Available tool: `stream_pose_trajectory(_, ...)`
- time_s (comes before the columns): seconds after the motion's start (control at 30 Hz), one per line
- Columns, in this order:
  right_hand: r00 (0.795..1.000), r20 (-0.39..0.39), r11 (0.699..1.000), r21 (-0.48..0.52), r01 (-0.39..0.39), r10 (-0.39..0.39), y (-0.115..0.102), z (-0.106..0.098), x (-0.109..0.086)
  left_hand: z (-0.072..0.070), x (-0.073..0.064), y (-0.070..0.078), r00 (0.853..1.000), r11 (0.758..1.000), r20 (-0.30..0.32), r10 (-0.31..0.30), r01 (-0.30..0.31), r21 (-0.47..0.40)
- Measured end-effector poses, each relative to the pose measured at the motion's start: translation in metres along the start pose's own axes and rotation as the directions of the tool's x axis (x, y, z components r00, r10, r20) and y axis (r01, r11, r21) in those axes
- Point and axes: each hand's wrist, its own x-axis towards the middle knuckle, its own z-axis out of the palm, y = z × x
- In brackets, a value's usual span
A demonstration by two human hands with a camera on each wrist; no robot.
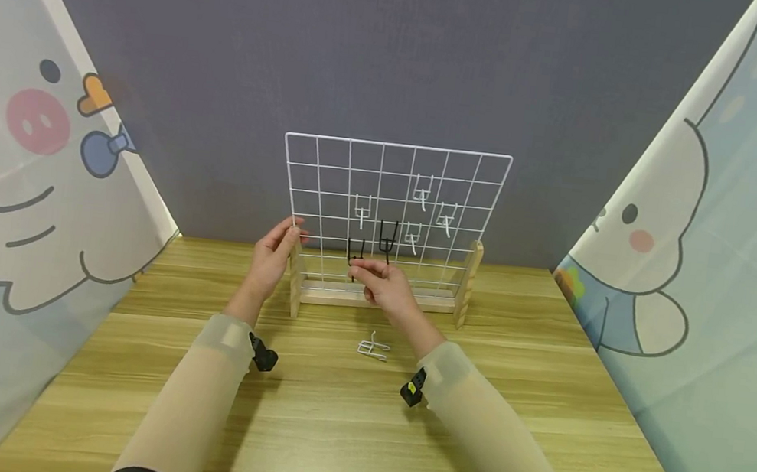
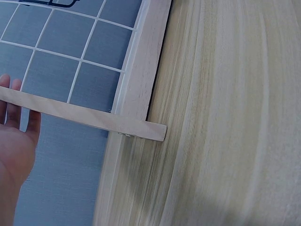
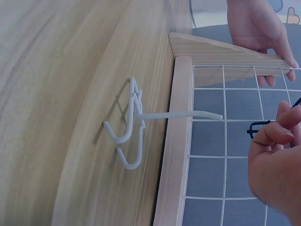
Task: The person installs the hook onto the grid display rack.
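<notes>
A white wire grid panel (image 1: 399, 146) stands upright in a wooden stand (image 1: 378, 302). My left hand (image 1: 271, 255) grips the top of the stand's left post (image 1: 295, 273), thumb in front and fingers behind; the left wrist view shows that post (image 2: 84, 114) too. Low on the grid, my right hand (image 1: 387, 289) pinches a black double-prong hook (image 1: 355, 253), whose lower part the fingers hide. Another black hook (image 1: 387, 243) hangs just right of it. In the right wrist view the curled right hand (image 3: 277, 160) partly covers the black hook (image 3: 256, 128).
Several white hooks hang on the grid, among them one at upper right (image 1: 422, 193) and one at left (image 1: 363, 210). A loose white hook (image 1: 373, 348) lies on the wooden table (image 1: 330, 431) before the stand. A dark grey panel (image 1: 384, 52) rises behind, with printed curtains at both sides.
</notes>
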Motion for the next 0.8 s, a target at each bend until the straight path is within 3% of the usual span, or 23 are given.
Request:
stream_pose_trajectory(0.37, 0.999, -0.011, 0.999, 0.011, 0.043, -0.043, 0.005, 0.001, 0.000, -0.001, 0.001, -0.002, 1.000, 1.000, 0.011, 0.003, -0.003, 0.005)
stream_pose_trajectory(0.8, 0.999, -0.039, 0.994, -0.104, 0.017, -0.021, 0.013, -0.022, -0.019, -0.001, 0.001, -0.001, 1.000, 1.000, 0.012, -0.020, 0.020, -0.008)
